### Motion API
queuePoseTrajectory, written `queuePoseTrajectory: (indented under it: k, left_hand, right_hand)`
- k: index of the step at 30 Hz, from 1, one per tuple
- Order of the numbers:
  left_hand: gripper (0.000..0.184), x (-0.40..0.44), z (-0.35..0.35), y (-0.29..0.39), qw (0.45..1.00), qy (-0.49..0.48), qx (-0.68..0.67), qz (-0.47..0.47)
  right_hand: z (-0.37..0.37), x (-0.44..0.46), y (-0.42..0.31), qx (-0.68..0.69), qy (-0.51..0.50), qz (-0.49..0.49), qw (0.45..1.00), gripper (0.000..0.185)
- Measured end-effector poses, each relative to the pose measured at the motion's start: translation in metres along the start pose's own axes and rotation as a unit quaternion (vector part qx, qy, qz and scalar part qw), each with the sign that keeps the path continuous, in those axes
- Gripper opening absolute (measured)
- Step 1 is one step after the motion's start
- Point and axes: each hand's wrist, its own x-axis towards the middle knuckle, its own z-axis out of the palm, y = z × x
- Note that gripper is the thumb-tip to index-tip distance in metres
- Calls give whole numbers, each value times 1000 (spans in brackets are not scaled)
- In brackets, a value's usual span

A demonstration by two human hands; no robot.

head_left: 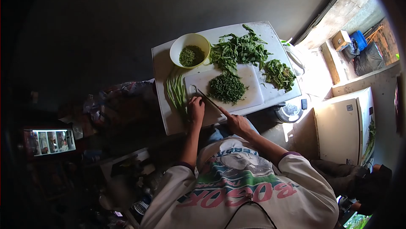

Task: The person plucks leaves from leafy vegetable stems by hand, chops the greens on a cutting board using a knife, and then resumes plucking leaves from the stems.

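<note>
A white cutting board (255, 86) lies on the white table, with a pile of finely chopped dark greens (227, 88) on it. My right hand (237, 124) is closed around the handle of a knife (208, 98), whose blade points up and left over the board's left part. My left hand (196, 108) rests at the board's lower left edge, near the blade, its fingers bent; whether they hold anything is too small to tell. Long green stalks (176, 90) lie left of the board. Behind it stands a yellow-rimmed bowl (173, 52) containing chopped greens.
Leafy greens (241, 51) are heaped behind the board, and a smaller leafy pile (279, 75) lies to its right. A white fridge (340, 125) stands at the right. Another person's legs (344, 178) show at the lower right.
</note>
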Motion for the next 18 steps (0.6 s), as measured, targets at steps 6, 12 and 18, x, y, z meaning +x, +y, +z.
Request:
queuePoseTrajectory:
  k: [6,12,18]
  left_hand:
    - [16,2,-3,5,999,5,-37,0]
    - [18,-1,-9,5,999,-32,-1,9]
    - [18,-1,-4,-2,1000,-18,-15,-3]
  right_hand:
    - [-12,-5,-4,7,22,22,999,93]
    - [-18,-17,-9,6,3,17,1000,88]
    - [-14,-24,-9,12,-15,4,1000,88]
